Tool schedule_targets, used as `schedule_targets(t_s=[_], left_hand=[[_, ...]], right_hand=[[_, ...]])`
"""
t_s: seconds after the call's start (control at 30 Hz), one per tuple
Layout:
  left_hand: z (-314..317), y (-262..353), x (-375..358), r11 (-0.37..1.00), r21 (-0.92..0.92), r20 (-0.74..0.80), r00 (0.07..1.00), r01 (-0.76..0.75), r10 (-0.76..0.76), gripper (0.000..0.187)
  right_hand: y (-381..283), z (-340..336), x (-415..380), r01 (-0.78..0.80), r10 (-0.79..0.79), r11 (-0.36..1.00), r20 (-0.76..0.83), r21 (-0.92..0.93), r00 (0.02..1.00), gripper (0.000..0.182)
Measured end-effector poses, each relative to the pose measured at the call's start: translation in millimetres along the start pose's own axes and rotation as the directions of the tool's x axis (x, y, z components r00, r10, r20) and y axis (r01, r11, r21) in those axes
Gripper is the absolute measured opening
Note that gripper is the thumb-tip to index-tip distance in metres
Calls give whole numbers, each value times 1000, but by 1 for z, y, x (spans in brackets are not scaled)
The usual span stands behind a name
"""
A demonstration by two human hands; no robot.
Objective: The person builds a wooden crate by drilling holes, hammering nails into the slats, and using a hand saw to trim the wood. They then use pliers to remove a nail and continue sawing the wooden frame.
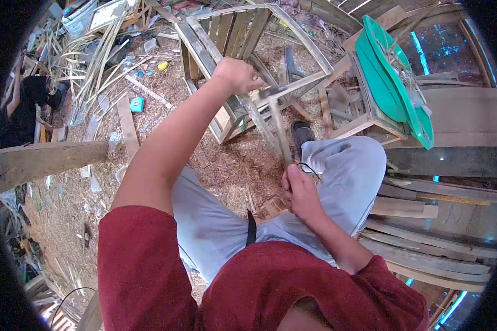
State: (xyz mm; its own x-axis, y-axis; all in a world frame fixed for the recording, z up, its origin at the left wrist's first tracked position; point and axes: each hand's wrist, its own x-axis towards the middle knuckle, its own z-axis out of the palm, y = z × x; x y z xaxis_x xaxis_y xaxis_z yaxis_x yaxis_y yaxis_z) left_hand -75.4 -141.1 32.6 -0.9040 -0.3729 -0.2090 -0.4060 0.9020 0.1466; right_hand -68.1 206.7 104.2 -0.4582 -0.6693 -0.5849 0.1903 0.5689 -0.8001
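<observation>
- Workpiece position: the slatted wooden frame (237, 34) stands on the shaving-strewn floor (221, 182), ahead of the person's knees.
- Right hand (302, 193): closed firmly around the lower handle of a hammer (282, 135). Keep this low hold; it should give a fuller swing.
- Left hand (237, 76): fingers curled in at the frame's near rail. Whether they clasp wood or pinch a fastener cannot be told.
- Apparent step: hammering near the frame's corner. The hammer head is blurred; contact cannot be confirmed.
- Steady the frame before each blow, and strike square to the surface.
- Keep the left fingers and the shoe (302, 134) outside the strike line.
</observation>
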Motion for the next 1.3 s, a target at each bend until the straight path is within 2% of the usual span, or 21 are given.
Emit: schedule_targets(t_s=[0.07,0.17,0.27,0.37,0.47,0.57,0.67,0.77,0.87,0.97,1.07,1.17,1.2,1.27,1.3], left_hand=[[-2,1,-2,1000,-11,11,1000,4,-4,64],[1,1,-1,1000,-17,-3,1000,-8,8,66],[-2,2,1,1000,-23,8,1000,15,-15,66],[-5,2,-4,1000,-23,23,1000,9,-9,66],[-5,4,-5,1000,-11,7,1000,-7,7,66],[-3,3,-2,1000,3,-18,1000,-6,7,66],[0,-1,-1,1000,12,3,1000,-12,12,67],[-3,4,-1,1000,7,20,1000,2,-2,68],[-5,3,-1,1000,11,7,1000,12,-12,68],[-2,2,-4,1000,-7,8,1000,-3,3,69],[-4,3,-2,1000,-18,0,1000,-1,1,69],[-14,6,-4,999,14,76,996,41,-42,67],[-14,6,-5,998,29,118,991,56,-59,66],[-12,8,-6,999,38,108,993,35,-39,66],[-11,6,-3,999,47,95,995,23,-28,66]], right_hand=[[4,8,-8,62,-60,998,-75,33,995,46],[44,18,8,93,-93,996,12,8,996,47],[51,27,10,55,-56,998,-27,-16,998,46],[58,34,5,186,-183,982,-95,31,979,46],[94,40,25,295,-331,930,-151,-219,931,45],[75,37,19,80,-76,995,-64,60,995,45],[68,37,12,172,-164,983,-116,65,980,45],[59,37,16,33,-32,999,-32,34,999,47],[54,33,14,103,-82,973,-106,205,991,48],[59,30,9,209,-195,969,-115,129,974,47],[76,32,22,74,-78,991,-32,-114,996,45],[69,38,15,153,-152,985,-24,80,988,45],[62,37,13,179,-176,980,-35,91,984,45],[49,34,8,226,-218,967,-73,115,973,45],[50,33,10,173,-166,979,-70,107,984,46]])
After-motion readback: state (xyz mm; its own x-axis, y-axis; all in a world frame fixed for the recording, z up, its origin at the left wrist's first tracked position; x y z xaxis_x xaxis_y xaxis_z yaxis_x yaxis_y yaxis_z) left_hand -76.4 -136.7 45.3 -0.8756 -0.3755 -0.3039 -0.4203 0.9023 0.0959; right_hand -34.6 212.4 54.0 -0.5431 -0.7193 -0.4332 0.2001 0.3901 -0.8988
